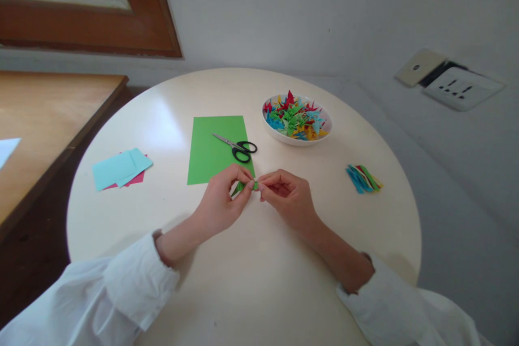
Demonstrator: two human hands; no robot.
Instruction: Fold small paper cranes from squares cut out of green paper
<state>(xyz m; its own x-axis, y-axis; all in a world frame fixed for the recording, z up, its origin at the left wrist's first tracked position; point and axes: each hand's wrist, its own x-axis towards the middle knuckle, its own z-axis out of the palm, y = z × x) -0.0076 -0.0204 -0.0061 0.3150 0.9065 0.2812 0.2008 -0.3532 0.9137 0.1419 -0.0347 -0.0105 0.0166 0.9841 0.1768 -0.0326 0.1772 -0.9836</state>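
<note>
My left hand [225, 197] and my right hand [286, 194] meet over the middle of the round cream table [243, 281]. Both pinch a small folded piece of green paper [245, 186] between their fingertips, just above the tabletop. Directly behind the hands lies a green paper sheet [213, 146], and black-handled scissors [237, 147] rest on its right part, blades shut. A white bowl [284, 136] with several small coloured paper cranes stands beyond my right hand.
Light blue sheets over a red sheet [120, 168] lie at the table's left. A small bundle of coloured paper strips [364, 179] lies at the right. A wooden desk [44, 124] stands left of the table; a wall socket [460, 89] is at the far right.
</note>
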